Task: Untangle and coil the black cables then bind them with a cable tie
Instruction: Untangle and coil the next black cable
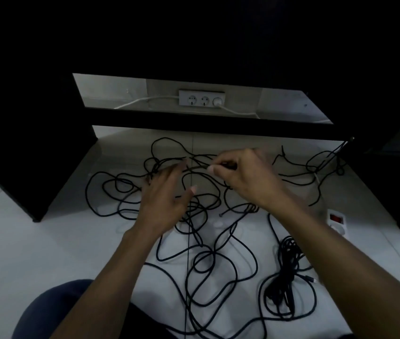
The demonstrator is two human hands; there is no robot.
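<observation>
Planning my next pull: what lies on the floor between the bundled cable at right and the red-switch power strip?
In the head view, only bare white floor shows between the bundled cable and the power strip; the right forearm hides part of that stretch.

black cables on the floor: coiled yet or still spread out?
Mostly spread: the black cables sprawl in loose tangled loops over the floor. Only one bundle looks gathered; a tie on it cannot be made out.

Two bare hands: left (162,199), right (245,177). Tangled thin black cables (208,260) on floor, number of strands cannot be told. One bundled black cable coil (285,272). Two white plastic power strips: wall (201,98), floor (335,220).
</observation>
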